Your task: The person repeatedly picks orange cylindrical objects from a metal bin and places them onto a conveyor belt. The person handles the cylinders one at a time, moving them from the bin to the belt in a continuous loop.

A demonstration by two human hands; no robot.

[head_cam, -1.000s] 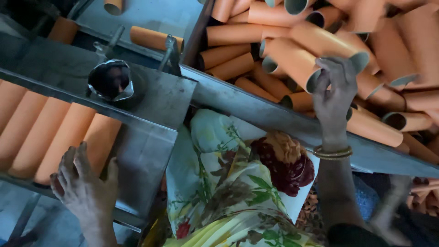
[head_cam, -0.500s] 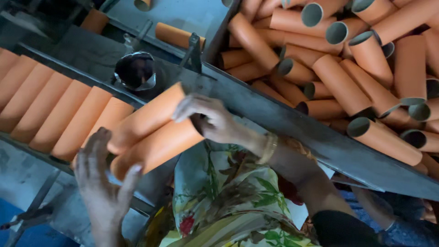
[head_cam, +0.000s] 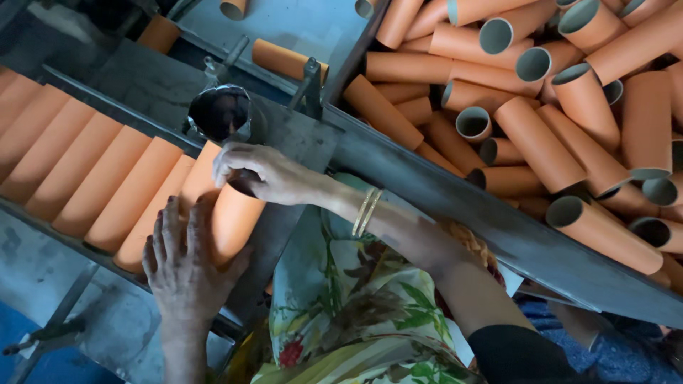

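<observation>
Your right hand (head_cam: 260, 174) has its grip closed over the top end of an orange tube (head_cam: 231, 220), and your left hand (head_cam: 186, 267) lies flat on its lower end. The tube sits last in the tray row (head_cam: 92, 178). Many tubes remain in the bin (head_cam: 555, 135).

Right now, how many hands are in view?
2. The left hand lies flat on the last orange tube in the row; the right hand grips that tube's upper end.
</observation>
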